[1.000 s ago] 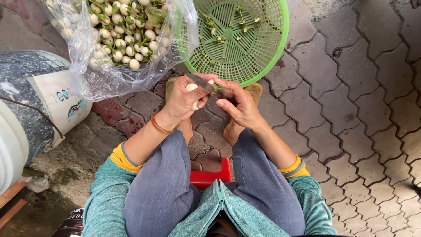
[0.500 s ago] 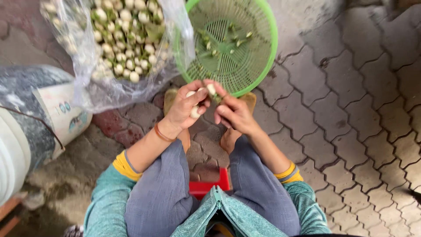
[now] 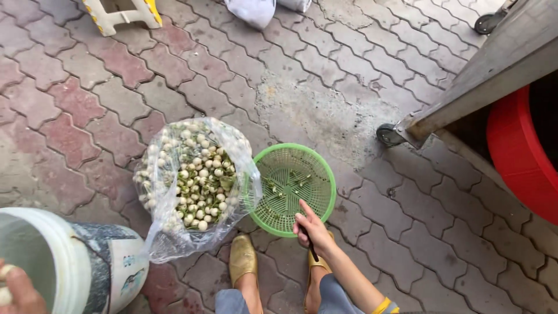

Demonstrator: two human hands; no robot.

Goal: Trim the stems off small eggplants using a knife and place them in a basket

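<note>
My right hand (image 3: 311, 229) rests at the near rim of a green plastic basket (image 3: 325, 174) that holds a few green trimmings. It grips a small dark knife (image 3: 313, 252) whose blade points back toward me. My left hand (image 3: 18, 291) is at the bottom left corner, beside the opening of a white bucket (image 3: 70, 261), with a small pale bulb (image 3: 4, 295) in its fingers. Between bucket and basket lies an open clear plastic bag (image 3: 192, 174) full of small pale-green bulbs.
My feet in gold shoes (image 3: 242, 259) stand on hexagonal paving. A metal cart with a small wheel (image 3: 387, 135) and a red tub (image 3: 517, 157) are at the right. A yellow-and-white stool (image 3: 122, 11) and a white sack (image 3: 251, 10) sit at the far edge.
My hands have parted: the left carried a bulb out to the bucket at the left, the right dropped beside the basket with the knife. The view has lifted and widened.
</note>
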